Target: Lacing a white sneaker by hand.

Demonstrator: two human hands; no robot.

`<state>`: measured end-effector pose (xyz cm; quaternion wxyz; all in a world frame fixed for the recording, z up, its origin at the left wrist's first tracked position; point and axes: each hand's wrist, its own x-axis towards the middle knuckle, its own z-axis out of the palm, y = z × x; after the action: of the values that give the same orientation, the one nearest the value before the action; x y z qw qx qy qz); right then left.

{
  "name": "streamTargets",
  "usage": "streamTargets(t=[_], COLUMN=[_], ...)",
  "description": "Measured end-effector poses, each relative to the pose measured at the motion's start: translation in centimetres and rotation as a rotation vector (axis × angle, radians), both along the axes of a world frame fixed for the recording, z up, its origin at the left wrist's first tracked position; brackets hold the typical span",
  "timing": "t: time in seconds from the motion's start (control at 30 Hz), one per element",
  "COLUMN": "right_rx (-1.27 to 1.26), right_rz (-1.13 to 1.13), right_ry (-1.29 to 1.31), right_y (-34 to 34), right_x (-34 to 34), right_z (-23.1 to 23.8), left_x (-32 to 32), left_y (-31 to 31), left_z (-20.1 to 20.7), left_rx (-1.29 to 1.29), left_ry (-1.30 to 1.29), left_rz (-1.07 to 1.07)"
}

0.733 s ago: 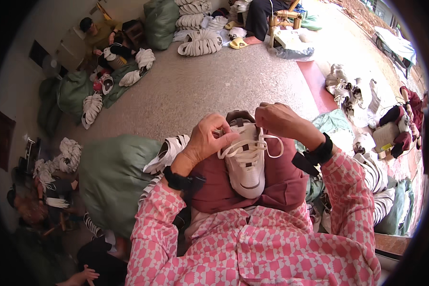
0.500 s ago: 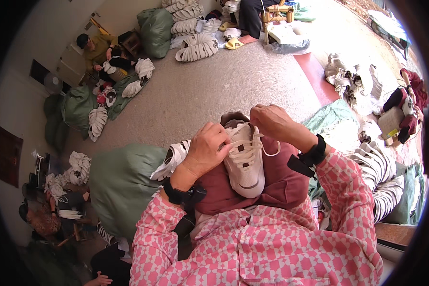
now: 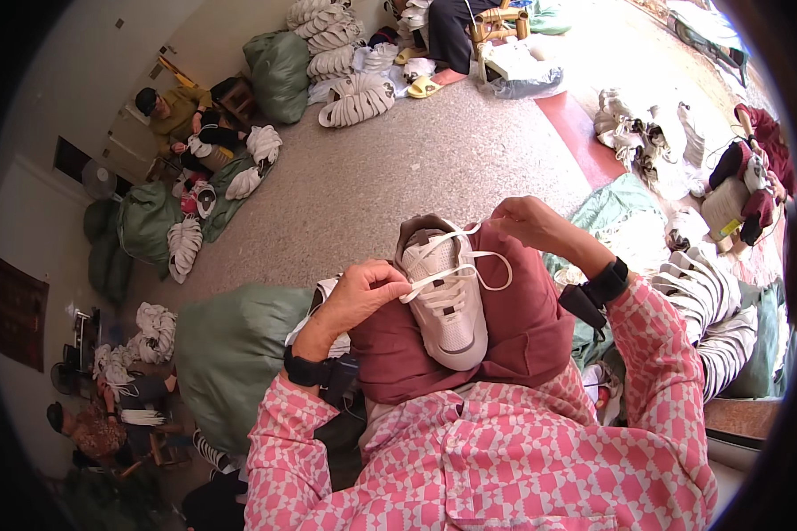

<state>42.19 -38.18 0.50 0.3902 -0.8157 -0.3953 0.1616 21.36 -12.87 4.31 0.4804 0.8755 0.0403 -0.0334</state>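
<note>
A white sneaker (image 3: 452, 323) lies on my lap over maroon cloth (image 3: 527, 332), its toe toward me and its dark-lined opening away from me. White shoelace (image 3: 507, 273) crosses its upper and stands out in a loose loop at the right. At the left of the shoe, my left hand (image 3: 363, 290) pinches the lace, drawing a length out from the eyelets. My right hand (image 3: 531, 223), beside the opening, has its fingers closed on another part of the lace; its fingertips are partly hidden. Both wrists carry black straps.
A green sack (image 3: 230, 354) bulges at my left, and stacks of white shoe parts (image 3: 704, 301) sit at my right. Several co-workers sit around, one person (image 3: 173, 115) at the far left. More shoe bundles (image 3: 359, 99) lie across the speckled floor (image 3: 398, 159).
My left hand has moved left and down, off the shoe's upper, pulling lace outward. My right hand has shifted slightly right. The lace now crosses near the shoe's opening.
</note>
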Motion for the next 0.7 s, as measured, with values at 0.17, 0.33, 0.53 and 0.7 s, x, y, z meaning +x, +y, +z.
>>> streamTargets(t=[0.17,0.33,0.53,0.7], right_rx=[0.031,0.112,0.158,0.156], right_rz=[0.176,0.11,0.032,0.048], right_ry=[0.448,0.902,1.089,1.229], right_y=[0.1,0.7,1.3,1.4], right_x=[-2.0,-3.6,-3.9,-3.3], right_z=[0.6,-1.3,-1.5,-1.8], left_x=[2.4,6.8,7.5,7.1], left_y=[-1.2,-3.5,-4.0,-3.9], left_z=[0.5,-0.7,-0.7,-0.9], left_rx=[0.331,0.339,0.403,0.462], left_ry=[-0.184,-0.269,-0.197,-0.24], left_rz=[0.023,-0.184,-0.176,-0.181])
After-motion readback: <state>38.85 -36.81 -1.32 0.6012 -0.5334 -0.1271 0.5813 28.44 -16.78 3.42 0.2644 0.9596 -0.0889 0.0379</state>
